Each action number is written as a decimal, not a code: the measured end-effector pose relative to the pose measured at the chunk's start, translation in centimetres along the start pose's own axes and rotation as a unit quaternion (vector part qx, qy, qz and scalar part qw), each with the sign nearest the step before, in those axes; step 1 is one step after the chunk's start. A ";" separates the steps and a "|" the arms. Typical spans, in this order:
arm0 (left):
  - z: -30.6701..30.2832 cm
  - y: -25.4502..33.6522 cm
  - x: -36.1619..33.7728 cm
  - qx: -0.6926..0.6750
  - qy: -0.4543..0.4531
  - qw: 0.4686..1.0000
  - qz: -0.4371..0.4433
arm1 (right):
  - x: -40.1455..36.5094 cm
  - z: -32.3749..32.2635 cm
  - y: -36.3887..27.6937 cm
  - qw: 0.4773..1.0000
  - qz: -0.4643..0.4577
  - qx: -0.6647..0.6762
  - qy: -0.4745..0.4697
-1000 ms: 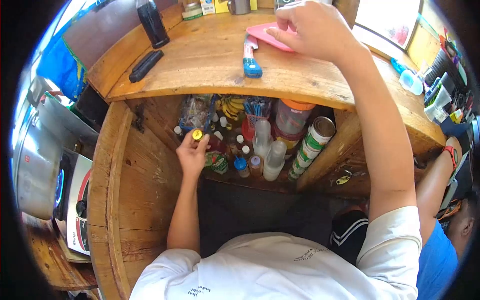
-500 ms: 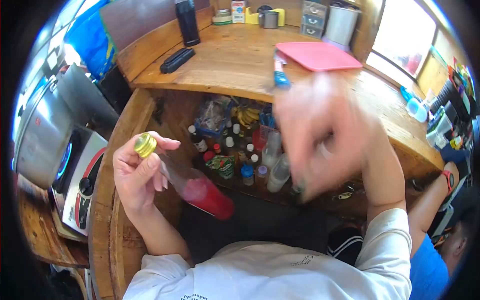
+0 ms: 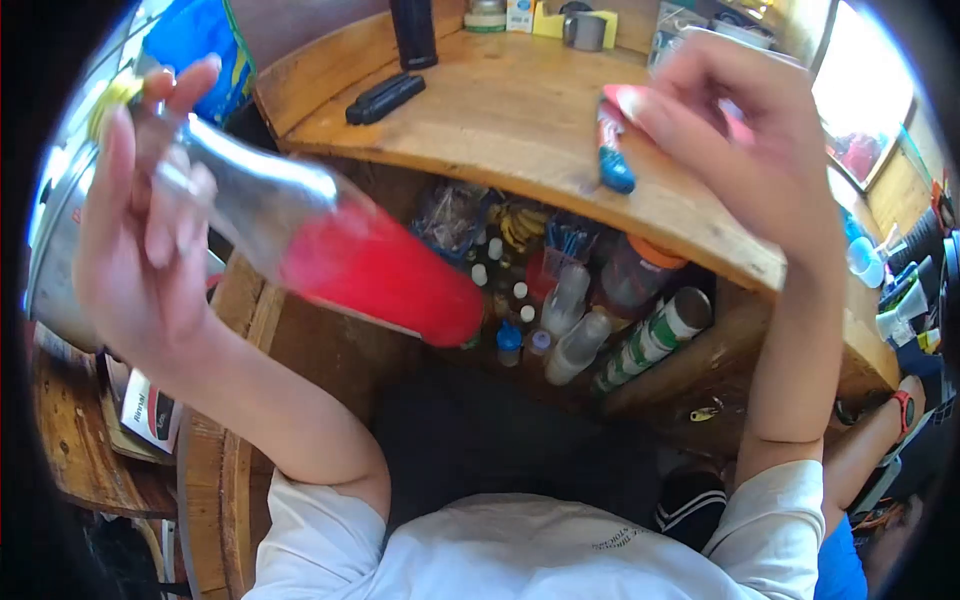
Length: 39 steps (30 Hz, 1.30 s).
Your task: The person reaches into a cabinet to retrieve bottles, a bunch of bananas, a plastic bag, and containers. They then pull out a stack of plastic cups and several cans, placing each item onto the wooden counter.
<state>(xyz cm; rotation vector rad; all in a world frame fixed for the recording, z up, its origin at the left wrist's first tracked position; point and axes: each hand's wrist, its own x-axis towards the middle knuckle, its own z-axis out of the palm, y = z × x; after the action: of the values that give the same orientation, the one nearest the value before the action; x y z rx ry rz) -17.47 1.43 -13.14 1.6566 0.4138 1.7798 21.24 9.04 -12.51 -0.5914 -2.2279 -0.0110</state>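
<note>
left of the desk [image 3: 500, 110], the left hand [image 3: 130, 250] clenches its fingers round the neck of a tilted bottle [image 3: 370, 270], probably slick and bottom-heavy with red liquid; the right hand's [image 3: 740, 130] grip cannot be told.

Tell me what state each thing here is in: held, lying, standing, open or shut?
left hand, raised, gripping the red bottle by its neck.
red bottle, tilted, roughly half full; cap blurred.
right hand, over the pink board; grip too blurred to tell.
pink board, flat on the counter.
knife, lying flat beside the pink board.
black bottle, upright.
black case, lying flat.
</note>
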 end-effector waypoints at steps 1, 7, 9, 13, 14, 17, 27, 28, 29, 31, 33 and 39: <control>-0.1 0.5 2.1 -0.012 0.005 1.000 -0.014 | 0.2 0.5 2.7 0.999 0.022 -0.012 0.026; 2.2 -0.4 14.3 0.025 0.050 0.998 0.043 | -0.5 0.2 5.0 0.918 0.028 -0.393 0.037; 4.2 -1.8 18.0 0.103 0.053 0.991 0.063 | -0.7 -0.2 5.3 0.916 0.041 -0.399 0.010; 8.2 -5.8 24.0 0.148 0.067 0.987 0.005 | -0.7 0.7 6.4 0.922 0.032 -0.384 -0.030; 9.5 -9.1 26.9 0.267 0.182 0.946 0.008 | -0.9 0.8 6.7 0.925 0.018 -0.377 -0.041; 3.8 -19.1 35.8 0.737 -0.084 0.608 0.283 | -1.1 0.8 6.7 0.935 0.011 -0.351 -0.047; 4.1 -24.3 36.1 0.656 -0.049 0.752 0.040 | -0.9 1.2 6.6 0.939 0.002 -0.336 -0.073; 3.9 -24.3 36.2 0.561 -0.015 0.828 0.003 | -0.9 1.3 6.7 0.941 -0.013 -0.333 -0.064; 1.7 -25.3 36.9 0.522 -0.115 0.843 0.063 | -0.9 1.3 6.6 0.940 -0.009 -0.336 -0.065; 1.5 -26.0 38.0 0.453 -0.041 0.890 -0.028 | -0.9 1.1 6.5 0.938 -0.033 -0.337 -0.073; 3.0 -26.8 38.2 0.427 0.089 0.893 -0.114 | -0.9 1.1 6.5 0.939 -0.034 -0.335 -0.065; -8.2 -32.0 46.3 0.262 -0.121 0.951 -0.109 | -1.6 1.5 7.1 0.944 -0.036 -0.324 -0.052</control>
<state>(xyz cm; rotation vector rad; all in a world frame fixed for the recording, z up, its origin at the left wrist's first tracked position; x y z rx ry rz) -16.32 56.62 0.48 2.0621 0.9777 1.3502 24.07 15.01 -16.00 -0.8685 -2.3342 -0.7915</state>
